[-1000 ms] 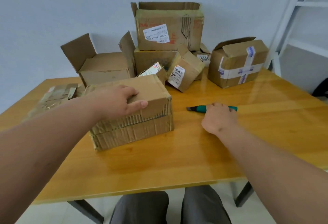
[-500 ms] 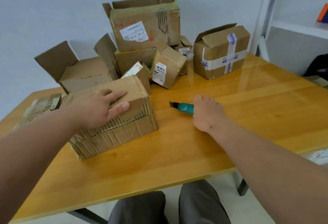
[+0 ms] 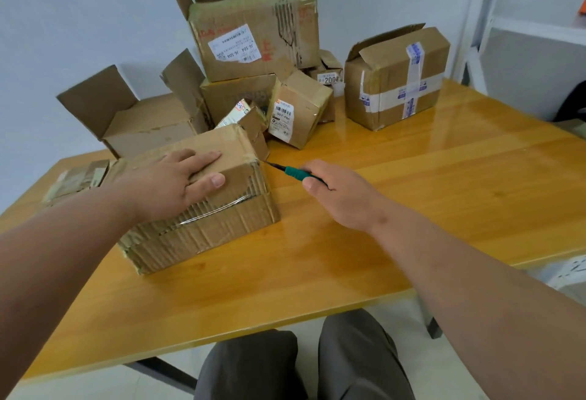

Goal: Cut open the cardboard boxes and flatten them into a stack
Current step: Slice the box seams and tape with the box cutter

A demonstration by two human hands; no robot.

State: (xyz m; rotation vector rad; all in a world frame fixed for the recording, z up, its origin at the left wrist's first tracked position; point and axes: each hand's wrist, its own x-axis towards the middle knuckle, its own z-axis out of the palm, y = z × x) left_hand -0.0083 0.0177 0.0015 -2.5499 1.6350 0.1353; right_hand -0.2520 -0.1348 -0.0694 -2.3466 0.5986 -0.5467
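Right now your left hand (image 3: pixel 172 182) lies flat on top of the nearest cardboard box (image 3: pixel 196 200), fingers straight and thumb hooked over its front top edge. That box sits on the desk (image 3: pixel 412 196) at about 10 o'clock from your lap, its taped seam running along the ribbed front face. Your right hand (image 3: pixel 339 193) curls around a green-handled utility knife (image 3: pixel 293 171), and the blade tip points toward 10 o'clock, touching or just beside the box's upper right corner; which of the two is hard to tell. Behind it, at 12 o'clock, more boxes crowd against the wall: an open-flapped one (image 3: pixel 142 123) at 11 o'clock, a large labelled one (image 3: pixel 253 28) stacked on another, a small tilted one (image 3: pixel 298 114) with a barcode label. Well apart at 1 o'clock stands a box bound with white and blue tape (image 3: pixel 399 79). Flattened cardboard (image 3: pixel 76 177) lies at the desk's far left edge, just beside the box you hold.
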